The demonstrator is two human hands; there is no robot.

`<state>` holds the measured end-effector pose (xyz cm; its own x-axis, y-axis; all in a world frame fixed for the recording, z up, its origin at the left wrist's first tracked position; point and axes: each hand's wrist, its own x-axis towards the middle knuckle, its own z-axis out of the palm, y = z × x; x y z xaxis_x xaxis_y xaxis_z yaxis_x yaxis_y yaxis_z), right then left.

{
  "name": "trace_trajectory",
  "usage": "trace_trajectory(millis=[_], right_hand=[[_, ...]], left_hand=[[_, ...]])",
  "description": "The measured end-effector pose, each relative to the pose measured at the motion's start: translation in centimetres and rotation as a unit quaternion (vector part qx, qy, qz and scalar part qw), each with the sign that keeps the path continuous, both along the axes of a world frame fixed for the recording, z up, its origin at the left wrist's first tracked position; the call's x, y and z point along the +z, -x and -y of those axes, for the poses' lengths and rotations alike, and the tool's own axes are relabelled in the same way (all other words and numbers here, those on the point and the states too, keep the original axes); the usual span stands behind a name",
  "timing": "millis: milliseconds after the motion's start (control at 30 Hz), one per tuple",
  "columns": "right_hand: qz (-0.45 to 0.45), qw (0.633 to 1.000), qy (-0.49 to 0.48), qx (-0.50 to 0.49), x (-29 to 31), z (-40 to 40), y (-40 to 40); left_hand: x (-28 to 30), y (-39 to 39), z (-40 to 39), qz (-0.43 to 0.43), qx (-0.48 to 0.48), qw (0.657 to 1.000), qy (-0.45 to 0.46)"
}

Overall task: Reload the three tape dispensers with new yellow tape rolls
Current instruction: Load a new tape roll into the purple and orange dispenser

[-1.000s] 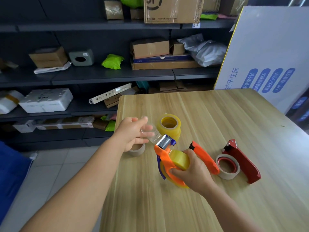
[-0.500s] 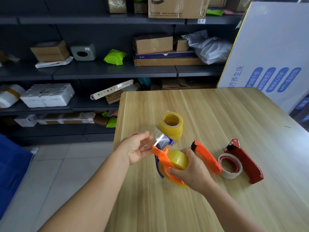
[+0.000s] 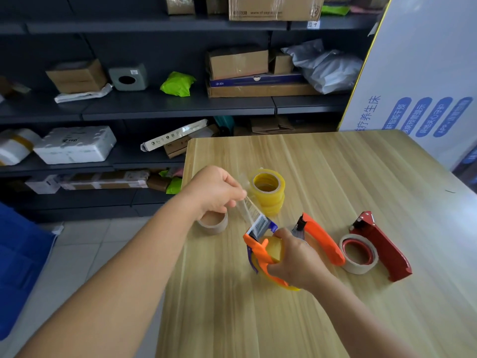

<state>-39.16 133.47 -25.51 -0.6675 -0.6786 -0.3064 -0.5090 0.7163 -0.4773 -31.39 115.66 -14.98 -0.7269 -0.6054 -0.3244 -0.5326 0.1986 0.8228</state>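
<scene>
My right hand (image 3: 294, 259) grips an orange tape dispenser (image 3: 260, 257) loaded with a yellow tape roll (image 3: 275, 250), held just above the wooden table (image 3: 335, 177). My left hand (image 3: 214, 189) pinches the clear tape end (image 3: 246, 205), pulled up and left from the dispenser's metal blade end. A stack of yellow tape rolls (image 3: 268, 191) stands behind. A second orange dispenser (image 3: 322, 239) lies right of my hand. A red dispenser (image 3: 382, 246) with a nearly used-up whitish roll (image 3: 358, 254) lies further right.
An empty brown cardboard core (image 3: 213, 224) sits near the table's left edge, under my left hand. Dark shelves (image 3: 154, 104) with boxes and parcels stand behind the table. A white printed board (image 3: 426, 73) leans at the right. Tiled floor lies to the left.
My left hand has closed from open fingers onto the tape end and drawn it up and left from the dispenser. My right hand keeps holding the orange dispenser.
</scene>
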Motion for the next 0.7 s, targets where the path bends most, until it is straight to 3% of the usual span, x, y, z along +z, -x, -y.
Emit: trace_trajectory(millis=[167,400,700], right_hand=[[-0.020,1.000,0.023,-0.002,0.8,0.5,0.6],[-0.024,0.998,0.063,-0.009,1.4,1.0,0.7],[0.050,0.991,0.116,-0.038,0.0,-0.4,1.3]], left_hand=[[1.6,0.4,-0.4,-0.044,-0.023,0.995,-0.081],[2.8,1.3,-1.8,-0.125,0.009,0.992,-0.013],[4.7,1.5,-1.5,-0.176,0.019,0.984,0.003]])
